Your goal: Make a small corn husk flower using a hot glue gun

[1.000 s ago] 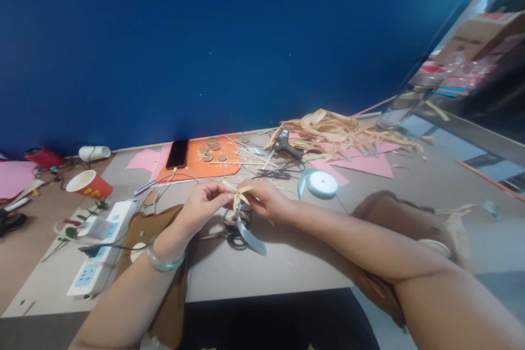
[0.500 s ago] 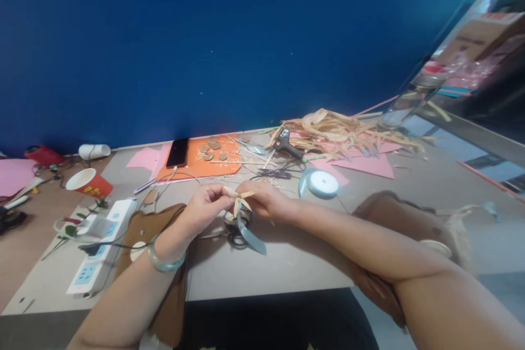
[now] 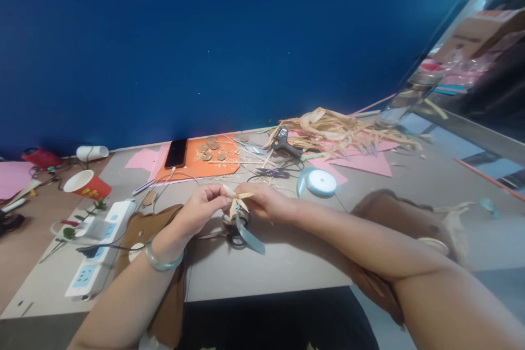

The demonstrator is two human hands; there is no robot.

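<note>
Between my two hands is a bow-like knot of pale straw-coloured strips (image 3: pixel 237 201), with a light blue ribbon (image 3: pixel 251 240) hanging from it. My left hand (image 3: pixel 207 201) pinches the strips from the left, thumb against forefinger. From the other side my right hand (image 3: pixel 264 202) is closed on them, its fingertips partly hidden behind the strips. Just below the knot, a small round dark object (image 3: pixel 236 238) shows on the table, mostly covered, so its kind is unclear. A roll of light blue ribbon (image 3: pixel 322 182) lies to the right of my hands.
Behind my hands are a glue gun (image 3: pixel 286 144), black-handled snips (image 3: pixel 274 173), a phone (image 3: pixel 176 153) on an orange sheet (image 3: pixel 197 167) and a heap of dry strips (image 3: pixel 328 126). Leftward stand a power strip (image 3: pixel 100 251) and a red paper cup (image 3: pixel 88 185). Brown bags (image 3: pixel 394 224) flank my arms.
The whole view has shifted very slightly. Both hands keep their pinch on the straw-coloured strips, and the ribbon still hangs down.
</note>
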